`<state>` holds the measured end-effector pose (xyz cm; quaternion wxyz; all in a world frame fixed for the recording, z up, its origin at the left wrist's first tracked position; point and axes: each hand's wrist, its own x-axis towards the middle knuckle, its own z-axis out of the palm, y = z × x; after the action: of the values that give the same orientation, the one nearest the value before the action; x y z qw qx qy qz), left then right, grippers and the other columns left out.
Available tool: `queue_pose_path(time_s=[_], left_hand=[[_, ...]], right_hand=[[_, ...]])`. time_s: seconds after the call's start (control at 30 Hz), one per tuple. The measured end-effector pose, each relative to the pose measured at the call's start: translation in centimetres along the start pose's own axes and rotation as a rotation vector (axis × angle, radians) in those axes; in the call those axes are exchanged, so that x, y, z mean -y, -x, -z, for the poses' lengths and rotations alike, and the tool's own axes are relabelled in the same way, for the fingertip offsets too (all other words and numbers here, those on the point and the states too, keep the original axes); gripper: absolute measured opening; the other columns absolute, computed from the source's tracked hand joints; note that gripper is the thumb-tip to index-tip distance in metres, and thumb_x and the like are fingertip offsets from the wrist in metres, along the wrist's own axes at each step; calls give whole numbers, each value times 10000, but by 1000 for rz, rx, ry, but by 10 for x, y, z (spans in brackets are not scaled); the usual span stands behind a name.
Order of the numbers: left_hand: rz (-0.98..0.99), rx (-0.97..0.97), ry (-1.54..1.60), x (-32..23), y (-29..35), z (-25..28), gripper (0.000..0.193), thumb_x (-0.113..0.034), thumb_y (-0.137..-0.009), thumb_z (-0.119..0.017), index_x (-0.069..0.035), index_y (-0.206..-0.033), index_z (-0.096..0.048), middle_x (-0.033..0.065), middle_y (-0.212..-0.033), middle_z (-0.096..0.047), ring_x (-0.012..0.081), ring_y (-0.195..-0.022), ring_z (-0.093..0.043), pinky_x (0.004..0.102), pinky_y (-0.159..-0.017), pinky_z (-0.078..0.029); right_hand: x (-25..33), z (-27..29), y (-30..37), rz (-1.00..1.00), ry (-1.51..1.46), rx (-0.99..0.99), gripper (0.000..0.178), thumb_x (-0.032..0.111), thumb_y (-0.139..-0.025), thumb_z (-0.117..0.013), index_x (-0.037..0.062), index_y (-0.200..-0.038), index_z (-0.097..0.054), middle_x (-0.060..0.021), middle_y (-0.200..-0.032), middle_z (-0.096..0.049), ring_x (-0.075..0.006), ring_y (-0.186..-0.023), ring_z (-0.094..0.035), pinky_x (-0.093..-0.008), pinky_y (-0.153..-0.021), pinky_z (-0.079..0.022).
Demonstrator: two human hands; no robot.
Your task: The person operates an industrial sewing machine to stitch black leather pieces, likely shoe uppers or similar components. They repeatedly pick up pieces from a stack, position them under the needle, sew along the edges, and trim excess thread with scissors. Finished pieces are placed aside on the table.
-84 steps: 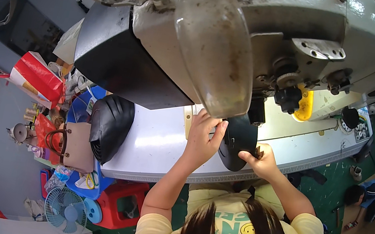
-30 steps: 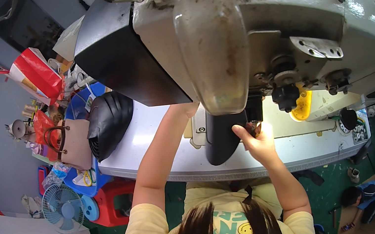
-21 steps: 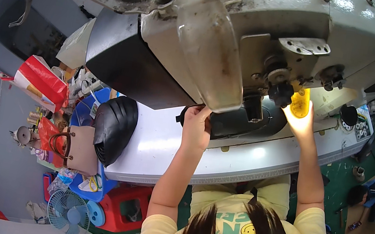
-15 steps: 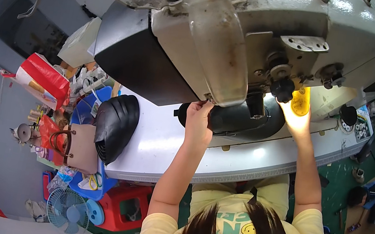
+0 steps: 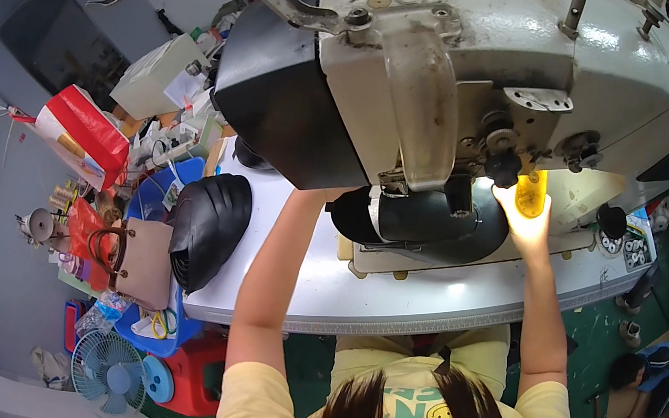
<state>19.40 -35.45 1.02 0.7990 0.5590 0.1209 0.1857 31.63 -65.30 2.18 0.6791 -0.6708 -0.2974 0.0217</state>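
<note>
Right hand point(image 5: 522, 227) is raised to the underside of the sewing machine head point(image 5: 499, 86), lit bright by the yellow work lamp point(image 5: 531, 193) just above it; I cannot tell whether its fingers are open or closed. Left hand is hidden behind the machine, so I cannot tell its state; its forearm point(image 5: 274, 270) runs up beside the black shoe upper point(image 5: 418, 219), which sits on the machine's arm over the white table point(image 5: 320, 292). Stacked black uppers point(image 5: 209, 227) lie at the table's left end.

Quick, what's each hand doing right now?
Left hand: hidden behind the sewing machine, cannot be told.
Right hand: up by the yellow lamp, glare hides the fingers, cannot be told.
</note>
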Motion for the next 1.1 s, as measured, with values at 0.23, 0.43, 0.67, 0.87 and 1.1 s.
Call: queue_pose_path(time_s=[0.23,0.43,0.67,0.87,1.1], left_hand=[[-224,459,-1444,-54,112,-46,310,-236,-661,-722,-40,-864,-594,71,-837,-579,234,-858,-526,366,-872,-326],[-1034,-17,-1722,-7,213,-41,110,-58,-623,-621,-95,-685,-538,13,-772,-555,158,-741,-534,364,-718,-298],[-1132,-281,-1708,32,242,-17,229,-93,-607,-619,-52,-828,-575,55,-836,-576,203,-721,-484,349,-637,-324],[-1148,-351,-1657,39,243,-16,224,-111,-638,-632,-61,-849,-576,56,-851,-580,204,-729,-493,346,-632,-338],[-1160,-392,-1625,46,242,-8,175,-116,-694,-568,-69,-861,-589,51,-883,-594,189,-782,-512,331,-684,-348]], right_hand=[[23,-4,43,155,16,519,132,115,-786,-625,0,-730,-593,-18,-632,-558,-90,-582,-493,-223,-547,-399],[23,-52,84,-73,-46,873,290,216,-849,-543,29,-1057,-468,-107,-772,-583,-224,-701,-589,-318,-632,-449],[28,-106,113,155,263,753,265,261,-817,-594,35,-867,-467,-132,-681,-612,-322,-602,-583,-393,-504,-430],[33,-123,113,192,198,750,233,212,-799,-627,30,-864,-496,-121,-705,-618,-298,-606,-599,-354,-519,-449],[40,-118,107,61,55,597,211,152,-758,-677,28,-833,-525,-127,-715,-615,-274,-634,-622,-315,-537,-472]])
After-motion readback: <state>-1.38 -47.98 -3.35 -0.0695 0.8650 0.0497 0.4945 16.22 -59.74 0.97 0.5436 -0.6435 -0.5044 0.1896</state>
